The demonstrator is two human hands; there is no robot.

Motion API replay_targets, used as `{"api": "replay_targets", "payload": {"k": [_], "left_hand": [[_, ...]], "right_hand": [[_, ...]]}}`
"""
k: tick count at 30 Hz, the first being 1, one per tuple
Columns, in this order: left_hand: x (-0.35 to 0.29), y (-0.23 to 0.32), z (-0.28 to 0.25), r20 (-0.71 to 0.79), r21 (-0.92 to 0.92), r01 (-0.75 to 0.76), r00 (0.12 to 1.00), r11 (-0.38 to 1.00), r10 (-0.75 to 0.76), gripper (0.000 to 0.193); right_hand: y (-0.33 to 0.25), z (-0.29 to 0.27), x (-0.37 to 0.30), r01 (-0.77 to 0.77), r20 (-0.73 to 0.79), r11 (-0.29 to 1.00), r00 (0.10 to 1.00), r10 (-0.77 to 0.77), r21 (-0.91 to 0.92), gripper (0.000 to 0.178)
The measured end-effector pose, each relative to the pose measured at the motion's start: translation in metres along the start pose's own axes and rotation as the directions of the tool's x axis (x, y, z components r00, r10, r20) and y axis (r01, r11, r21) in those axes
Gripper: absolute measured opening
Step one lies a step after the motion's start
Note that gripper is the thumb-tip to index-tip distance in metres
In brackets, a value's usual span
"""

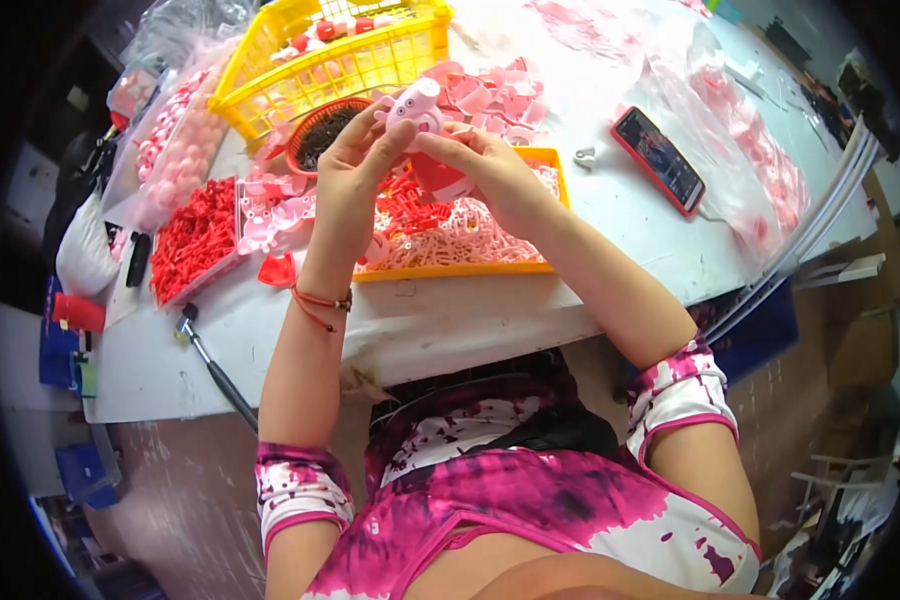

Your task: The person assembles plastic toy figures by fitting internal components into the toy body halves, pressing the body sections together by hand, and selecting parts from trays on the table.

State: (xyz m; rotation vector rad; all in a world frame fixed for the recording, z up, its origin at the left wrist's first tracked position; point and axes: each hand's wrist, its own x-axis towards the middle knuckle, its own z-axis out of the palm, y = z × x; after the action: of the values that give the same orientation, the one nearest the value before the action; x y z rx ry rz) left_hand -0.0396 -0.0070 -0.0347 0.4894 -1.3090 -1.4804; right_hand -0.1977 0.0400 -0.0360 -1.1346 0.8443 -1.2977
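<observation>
Between both hands, at the fingertips, is a pink-and-red toy figure [418,103]: the left hand [363,160] pinches beside its head with thumb and fingers, while the right hand [490,170] presses its thumb and fingers near the neck. Whether the right fingers also grip a tiny part is unclear. It looks light, stiff and smooth, so probably a little slippery; the rounded head and red body seem the safest holds, the ears the weakest. Just below the hands lies an orange tray [460,271] of small pink and red pieces. Beyond the left hand sit a red-rimmed bowl [294,150] and, farther, a yellow basket [340,80].
</observation>
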Motion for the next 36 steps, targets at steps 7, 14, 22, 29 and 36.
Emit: {"api": "replay_targets", "payload": {"k": [7,14,22,29,36], "left_hand": [[-0.007,-0.002,-0.002,0.022,-0.075,0.001,1.0,0.997,0.0,0.035],[-0.009,0.0,-0.006,-0.036,-0.123,0.012,0.999,0.992,-0.017,0.031],[-0.013,-0.001,-0.001,-0.047,-0.238,-0.004,0.999,0.971,-0.007,0.033],[-0.01,0.002,0.002,-0.05,-0.252,-0.006,0.999,0.968,-0.007,0.033],[-0.01,0.003,-0.003,-0.115,-0.149,0.027,0.992,0.989,-0.044,0.035]], "right_hand": [[0.003,0.006,-0.003,-0.013,0.076,0.995,0.997,0.005,0.103,0.041],[0.003,0.007,-0.002,-0.014,0.104,0.999,0.995,0.01,0.042,0.058],[0.005,0.011,-0.007,0.072,0.057,0.997,0.996,-0.072,-0.003,0.054],[0.0,0.01,-0.007,0.047,0.059,0.998,0.997,-0.049,0.028,0.055],[0.0,0.008,-0.003,-0.041,-0.024,0.99,0.999,0.045,0.138,0.052]]}}
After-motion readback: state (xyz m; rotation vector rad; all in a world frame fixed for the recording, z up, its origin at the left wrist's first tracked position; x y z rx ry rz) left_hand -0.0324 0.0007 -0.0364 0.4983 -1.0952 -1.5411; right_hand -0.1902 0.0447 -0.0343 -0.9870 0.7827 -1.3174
